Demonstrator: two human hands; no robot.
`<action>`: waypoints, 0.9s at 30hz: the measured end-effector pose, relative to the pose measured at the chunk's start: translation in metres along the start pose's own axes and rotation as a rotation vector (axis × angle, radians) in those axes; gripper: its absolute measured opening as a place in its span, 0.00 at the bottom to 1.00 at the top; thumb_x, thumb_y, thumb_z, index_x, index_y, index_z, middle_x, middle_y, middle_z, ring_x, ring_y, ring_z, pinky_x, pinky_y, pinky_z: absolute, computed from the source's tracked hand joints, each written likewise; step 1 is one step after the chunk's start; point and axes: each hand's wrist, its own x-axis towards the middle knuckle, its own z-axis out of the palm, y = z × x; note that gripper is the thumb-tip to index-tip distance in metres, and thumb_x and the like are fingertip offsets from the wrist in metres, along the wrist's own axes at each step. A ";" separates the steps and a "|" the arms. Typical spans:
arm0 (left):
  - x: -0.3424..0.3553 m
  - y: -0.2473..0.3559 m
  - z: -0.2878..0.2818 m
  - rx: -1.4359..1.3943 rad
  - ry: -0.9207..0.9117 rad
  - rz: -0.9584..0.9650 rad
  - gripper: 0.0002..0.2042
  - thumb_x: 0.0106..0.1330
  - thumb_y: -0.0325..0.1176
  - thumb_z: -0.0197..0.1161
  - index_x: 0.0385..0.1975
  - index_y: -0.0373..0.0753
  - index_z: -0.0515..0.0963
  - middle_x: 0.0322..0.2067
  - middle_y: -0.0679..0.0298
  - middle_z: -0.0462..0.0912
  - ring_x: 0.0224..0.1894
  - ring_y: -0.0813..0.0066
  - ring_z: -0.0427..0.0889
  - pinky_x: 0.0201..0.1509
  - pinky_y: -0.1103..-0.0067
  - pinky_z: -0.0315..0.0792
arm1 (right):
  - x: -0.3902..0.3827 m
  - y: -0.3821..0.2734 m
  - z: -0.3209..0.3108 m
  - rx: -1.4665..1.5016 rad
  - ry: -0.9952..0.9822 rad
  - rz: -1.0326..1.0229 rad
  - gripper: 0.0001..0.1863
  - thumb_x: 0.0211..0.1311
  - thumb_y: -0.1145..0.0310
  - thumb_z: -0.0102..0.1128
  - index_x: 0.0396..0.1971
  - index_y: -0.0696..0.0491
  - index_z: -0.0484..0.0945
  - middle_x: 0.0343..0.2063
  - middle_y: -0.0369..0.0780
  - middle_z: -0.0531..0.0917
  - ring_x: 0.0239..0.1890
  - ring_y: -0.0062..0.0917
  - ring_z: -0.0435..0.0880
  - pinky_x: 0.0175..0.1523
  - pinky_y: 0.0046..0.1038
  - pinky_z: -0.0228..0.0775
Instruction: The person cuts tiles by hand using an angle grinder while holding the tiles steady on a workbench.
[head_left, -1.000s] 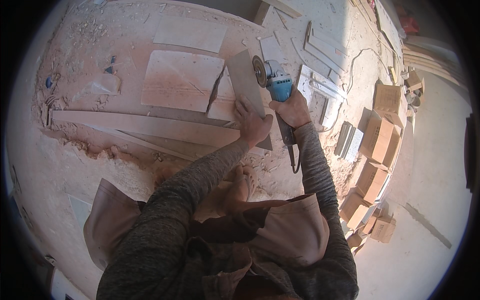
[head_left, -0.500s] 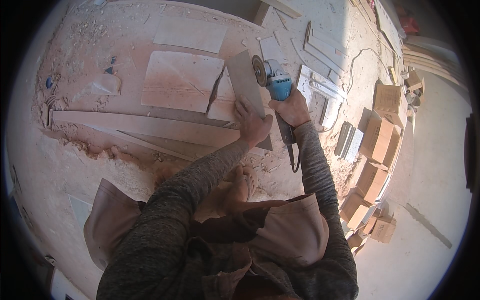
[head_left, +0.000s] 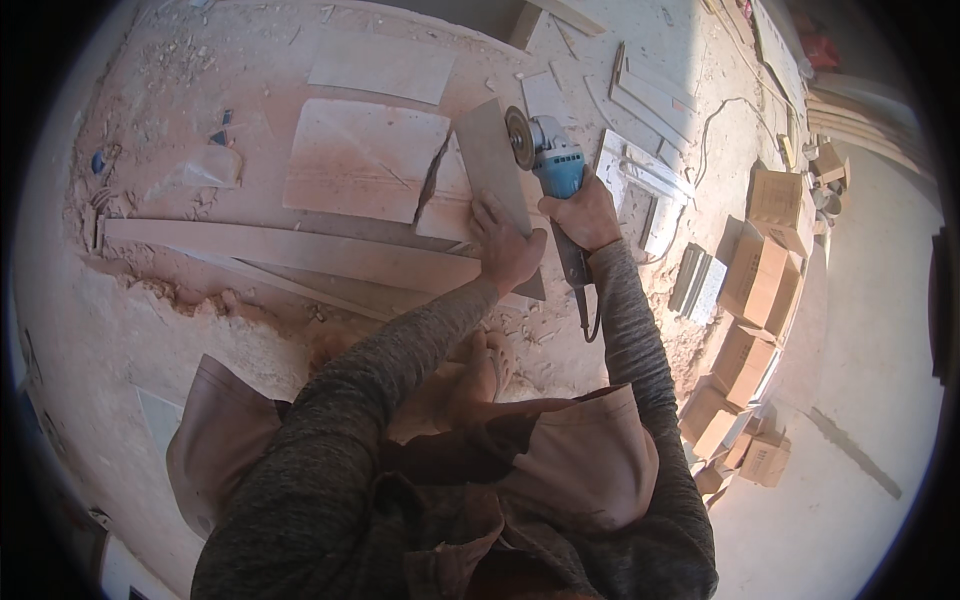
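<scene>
My left hand (head_left: 510, 248) grips a narrow grey-brown tile strip (head_left: 490, 150) by its lower part, fingers over its face and thumb at its right edge. The strip is tilted, its far end over the broken tile's right side. My right hand (head_left: 586, 215) is closed round the body of a blue angle grinder (head_left: 560, 175). The grinder's round disc (head_left: 519, 138) is at the right edge of the strip, near its far end; whether it touches cannot be made out. A dark cord runs down from the grinder's rear, beside my right forearm.
A cracked, dust-covered tile (head_left: 365, 160) lies left of the strip, with a plain tile (head_left: 382, 65) beyond. Long tile strips (head_left: 290, 247) lie nearer me. At right are white offcuts (head_left: 640, 180), stacked grey strips (head_left: 697, 284) and open cardboard boxes (head_left: 757, 280). My bare foot is close below.
The grinder and its disc have shifted very slightly away from me along the strip's edge. Both hands keep their grip.
</scene>
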 end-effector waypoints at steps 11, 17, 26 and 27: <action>0.001 -0.004 0.002 0.009 0.014 0.033 0.55 0.57 0.41 0.64 0.72 0.16 0.33 0.68 0.21 0.42 0.70 0.20 0.47 0.74 0.42 0.50 | 0.002 -0.004 -0.001 -0.010 -0.001 0.002 0.35 0.40 0.59 0.74 0.49 0.63 0.75 0.39 0.55 0.87 0.44 0.48 0.88 0.51 0.42 0.79; 0.000 -0.001 -0.001 0.012 0.005 0.022 0.55 0.57 0.41 0.65 0.73 0.17 0.34 0.68 0.21 0.43 0.70 0.20 0.48 0.73 0.42 0.50 | 0.002 -0.007 0.000 -0.028 0.005 0.014 0.36 0.40 0.60 0.75 0.51 0.63 0.75 0.41 0.55 0.87 0.45 0.47 0.88 0.53 0.41 0.79; 0.000 -0.003 0.001 0.019 0.011 0.021 0.56 0.57 0.41 0.65 0.73 0.19 0.33 0.69 0.22 0.42 0.70 0.20 0.47 0.73 0.42 0.50 | 0.002 -0.012 -0.002 -0.017 -0.003 0.018 0.35 0.41 0.60 0.75 0.51 0.63 0.76 0.41 0.54 0.87 0.45 0.45 0.88 0.53 0.40 0.79; 0.000 -0.003 0.001 0.015 0.008 0.016 0.56 0.57 0.41 0.65 0.73 0.19 0.32 0.69 0.22 0.42 0.70 0.20 0.47 0.73 0.42 0.50 | 0.001 -0.013 -0.002 -0.014 -0.005 0.019 0.35 0.41 0.60 0.75 0.51 0.63 0.76 0.41 0.53 0.87 0.45 0.45 0.88 0.53 0.40 0.79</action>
